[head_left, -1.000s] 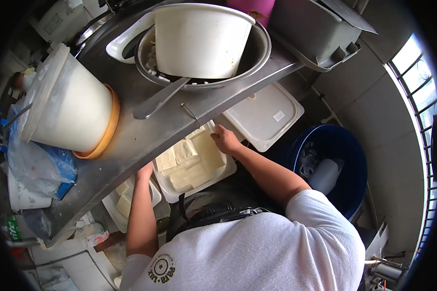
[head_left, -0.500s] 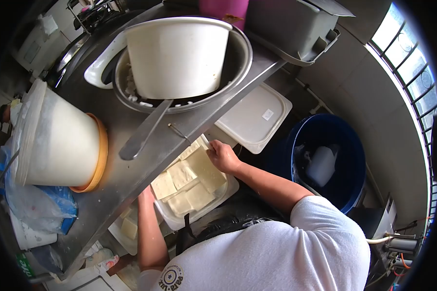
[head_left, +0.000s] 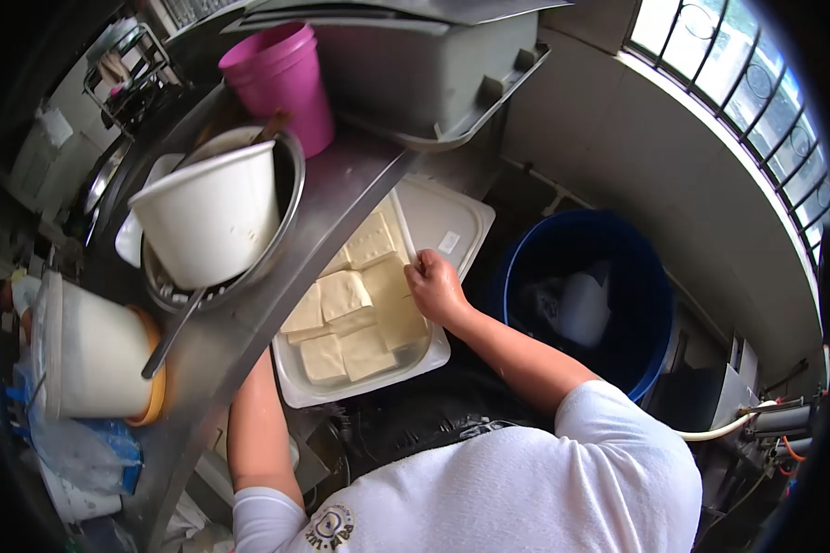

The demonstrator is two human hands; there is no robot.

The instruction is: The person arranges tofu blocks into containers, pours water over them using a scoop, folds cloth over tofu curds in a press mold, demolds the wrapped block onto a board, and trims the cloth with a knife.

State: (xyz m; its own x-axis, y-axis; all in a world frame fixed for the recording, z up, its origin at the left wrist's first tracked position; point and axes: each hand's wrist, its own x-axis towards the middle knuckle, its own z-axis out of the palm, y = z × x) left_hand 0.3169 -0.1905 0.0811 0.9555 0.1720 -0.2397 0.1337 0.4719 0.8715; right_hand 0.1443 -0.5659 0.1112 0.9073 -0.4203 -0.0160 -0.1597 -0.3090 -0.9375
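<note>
A rectangular white plastic tub (head_left: 290,387) is held low, partly under the steel counter's edge. Inside lie several pale, square-cut blocks (head_left: 346,295) that look like fresh cheese or tofu, sitting in yellowish liquid. My right hand (head_left: 436,288) is closed around the tub's right rim. On the other side, my left forearm reaches to the tub's left side; the counter edge hides that hand's fingers. Just beyond the tub, partly covered by it, is a white lid-like panel (head_left: 452,221) with a small label.
On the steel counter (head_left: 240,346) stand a white pot (head_left: 207,221) in a metal bowl, a spatula-like blade (head_left: 171,336), a pink bucket (head_left: 290,92), a grey bin (head_left: 406,78) and a whitish bucket (head_left: 101,350). A blue barrel (head_left: 516,267) holding a white container stands right.
The tub has shifted slightly relative to the counter, showing more of its blocks. My left hand has gone behind the counter edge. The camera view has turned, moving the counter items leftward.
</note>
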